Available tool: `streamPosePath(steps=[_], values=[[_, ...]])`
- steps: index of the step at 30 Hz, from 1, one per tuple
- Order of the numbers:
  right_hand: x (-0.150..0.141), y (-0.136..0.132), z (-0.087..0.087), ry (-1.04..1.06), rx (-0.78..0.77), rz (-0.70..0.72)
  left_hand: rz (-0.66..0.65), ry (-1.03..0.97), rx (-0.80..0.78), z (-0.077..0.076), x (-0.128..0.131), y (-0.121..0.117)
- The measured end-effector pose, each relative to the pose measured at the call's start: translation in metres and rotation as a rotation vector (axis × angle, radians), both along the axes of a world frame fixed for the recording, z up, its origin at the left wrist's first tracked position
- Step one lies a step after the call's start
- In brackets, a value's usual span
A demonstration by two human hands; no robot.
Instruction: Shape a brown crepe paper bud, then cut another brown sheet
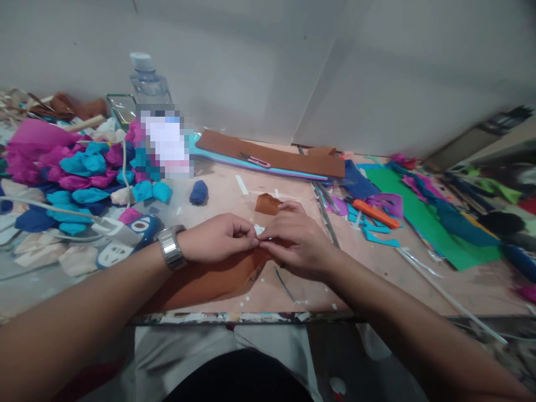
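Note:
My left hand [220, 239], with a metal watch on its wrist, is closed, thumb and forefinger pinched together. Its fingertips meet those of my right hand [299, 240], which is pinched shut too. A small whitish bit [259, 229] shows where the fingertips come together; what exactly they hold is too small and blurred to name. Under both hands lies a brown sheet [209, 282], partly hidden by my left forearm. Just beyond the right fingers is a small brown piece [267, 204]. A dark blue rolled bundle [199, 192] rests farther left.
Pink and blue crumpled pieces [92, 162] heap up at left, near a power strip [121, 240] and a clear bottle [151, 84]. At the back, a pink cutter [258, 162] lies on brown strips [272, 153]. An orange cutter [377, 214] and green sheet [419, 215] are right.

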State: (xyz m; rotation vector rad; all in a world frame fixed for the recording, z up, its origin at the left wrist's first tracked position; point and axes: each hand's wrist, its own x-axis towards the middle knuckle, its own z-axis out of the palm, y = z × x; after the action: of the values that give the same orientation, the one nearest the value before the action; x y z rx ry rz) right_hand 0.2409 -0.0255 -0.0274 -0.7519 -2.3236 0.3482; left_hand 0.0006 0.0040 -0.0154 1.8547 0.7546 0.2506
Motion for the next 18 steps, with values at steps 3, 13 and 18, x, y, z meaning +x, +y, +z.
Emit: streamPosePath(steps=[3, 13, 18], values=[[0.0, 0.0, 0.0, -0.006, -0.001, 0.007, 0.008, -0.011, 0.0, 0.001, 0.0, -0.001], [-0.001, -0.003, 0.003, -0.027, 0.004, -0.016, 0.041, 0.072, 0.233, 0.006, 0.003, -0.008], [-0.002, -0.003, 0.005, -0.043, -0.021, -0.026, 0.054, 0.168, 0.425, 0.013, 0.004, -0.015]])
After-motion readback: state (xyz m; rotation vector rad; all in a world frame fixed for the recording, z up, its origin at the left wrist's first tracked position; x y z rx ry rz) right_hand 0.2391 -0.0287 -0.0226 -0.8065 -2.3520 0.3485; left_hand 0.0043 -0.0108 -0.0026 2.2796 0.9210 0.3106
